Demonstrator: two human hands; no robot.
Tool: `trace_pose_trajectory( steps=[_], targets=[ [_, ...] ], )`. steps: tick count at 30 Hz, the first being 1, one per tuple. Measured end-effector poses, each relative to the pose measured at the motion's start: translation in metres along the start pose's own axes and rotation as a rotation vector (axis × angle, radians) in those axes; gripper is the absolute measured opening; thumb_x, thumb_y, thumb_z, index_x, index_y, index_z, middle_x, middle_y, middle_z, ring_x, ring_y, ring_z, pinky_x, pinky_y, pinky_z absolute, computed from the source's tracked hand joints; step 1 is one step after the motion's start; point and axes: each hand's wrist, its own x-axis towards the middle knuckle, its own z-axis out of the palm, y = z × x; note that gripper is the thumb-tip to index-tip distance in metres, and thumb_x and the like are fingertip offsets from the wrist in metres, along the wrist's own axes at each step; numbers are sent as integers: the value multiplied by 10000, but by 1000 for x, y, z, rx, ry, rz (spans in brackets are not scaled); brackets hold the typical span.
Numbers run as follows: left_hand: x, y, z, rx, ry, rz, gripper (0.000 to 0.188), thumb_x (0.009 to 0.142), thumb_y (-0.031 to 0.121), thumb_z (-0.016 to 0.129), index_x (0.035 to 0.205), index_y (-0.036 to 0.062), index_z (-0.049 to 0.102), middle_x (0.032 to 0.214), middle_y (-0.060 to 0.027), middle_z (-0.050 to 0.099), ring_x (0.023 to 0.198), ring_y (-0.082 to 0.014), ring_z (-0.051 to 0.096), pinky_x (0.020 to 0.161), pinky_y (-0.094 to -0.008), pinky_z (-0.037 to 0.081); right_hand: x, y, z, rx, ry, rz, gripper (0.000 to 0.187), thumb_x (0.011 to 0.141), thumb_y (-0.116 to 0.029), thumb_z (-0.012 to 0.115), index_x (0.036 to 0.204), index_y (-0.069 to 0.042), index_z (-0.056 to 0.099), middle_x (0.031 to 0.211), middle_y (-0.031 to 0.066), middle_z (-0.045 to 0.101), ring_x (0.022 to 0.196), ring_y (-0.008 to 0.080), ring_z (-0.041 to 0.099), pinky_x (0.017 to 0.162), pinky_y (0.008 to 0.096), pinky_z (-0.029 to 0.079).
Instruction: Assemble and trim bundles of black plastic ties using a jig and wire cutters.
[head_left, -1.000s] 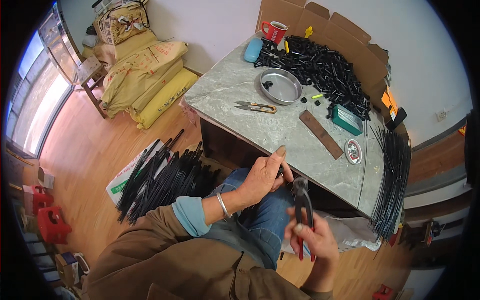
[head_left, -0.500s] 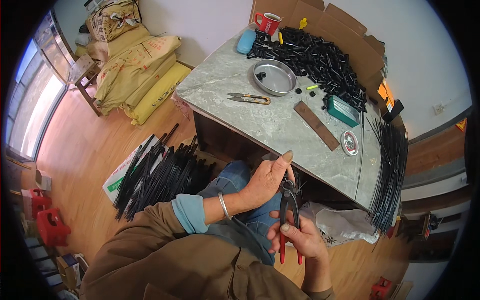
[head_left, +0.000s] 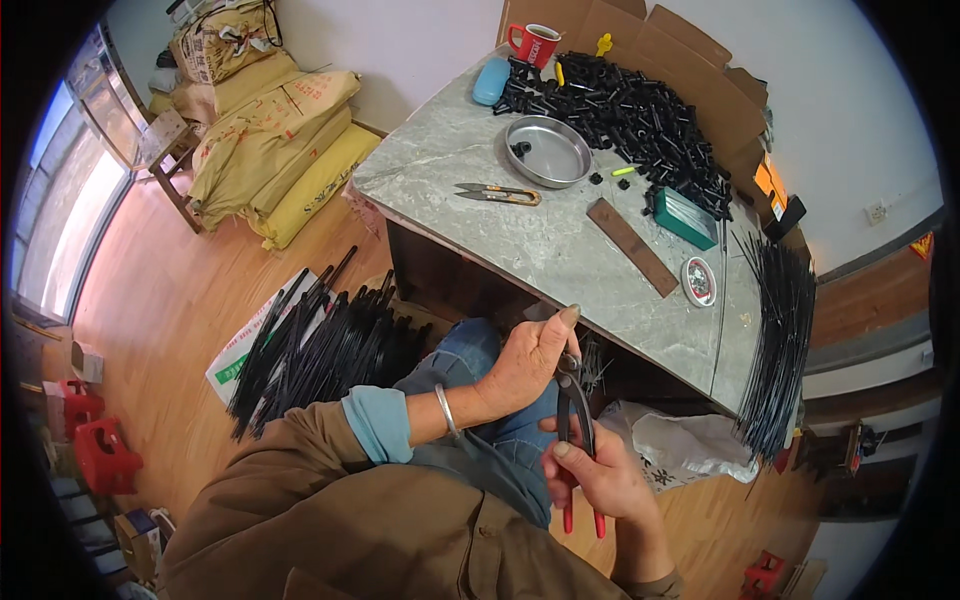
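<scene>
My right hand (head_left: 603, 478) is wrapped round a pair of pincers (head_left: 573, 400) with dark arms and red grip ends, held upright in front of the table edge. The jaws point up, close to the curled fingers of my left hand (head_left: 528, 362). That hand is closed with its thumb raised; whatever lies in its fingers is hidden. A silver bangle (head_left: 447, 410) circles my left wrist. Below the table edge, just past the pincers, some thin dark strands (head_left: 592, 362) show.
The marbled table (head_left: 480, 235) bears a heap of black plastic parts (head_left: 625, 115), a metal dish (head_left: 550, 150), thread snips (head_left: 498, 194), a brown bar (head_left: 632, 247), a green box (head_left: 686, 220) and black rods (head_left: 775, 340). More black rods (head_left: 330, 360) lie left of my legs.
Both hands have shifted slightly, the left a little to the left. The pincer jaws have moved slightly up and left, still beside my left fingers.
</scene>
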Motion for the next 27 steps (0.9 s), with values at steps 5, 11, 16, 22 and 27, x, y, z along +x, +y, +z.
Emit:
trace_pose_trajectory(
  steps=[5, 11, 16, 22, 27],
  targets=[
    [-1, -8, 3, 32, 24, 21, 622, 989, 498, 378, 686, -16, 556, 559, -5, 414, 568, -86, 387, 522, -283, 343, 3, 7, -17, -31, -54, 4, 368, 982, -131, 480, 1299, 39, 398, 786, 83, 568, 571, 154, 552, 523, 304, 502],
    [-2, -10, 5, 3, 3, 12, 608, 981, 494, 400, 692, -15, 565, 571, -4, 414, 580, -81, 382, 525, -278, 342, 5, 15, -29, 85, -176, -12, 423, 976, -151, 479, 1325, 59, 369, 923, 157, 612, 685, 222, 637, 643, 365, 549],
    [0, -5, 5, -25, -4, -30, 614, 973, 503, 415, 689, -17, 575, 568, -3, 442, 569, -88, 407, 532, -269, 356, 1, 19, -28, 169, -173, -17, 478, 967, -154, 488, 1358, 68, 324, 1056, 226, 609, 807, 290, 668, 727, 423, 551],
    [-2, -12, 8, 33, -16, 38, 606, 982, 503, 411, 700, -1, 596, 622, 11, 486, 609, -75, 438, 555, -250, 370, -5, 15, -28, 199, -187, -26, 502, 961, -148, 497, 1371, 68, 303, 1079, 244, 600, 834, 303, 668, 730, 423, 556],
    [-7, -12, 9, 75, -14, 39, 593, 983, 495, 417, 719, -5, 598, 625, 13, 483, 620, -66, 417, 559, -250, 363, -6, 13, -27, 145, -125, 34, 450, 956, -152, 525, 1325, 53, 369, 920, 163, 600, 670, 218, 614, 666, 378, 557]
  ],
)
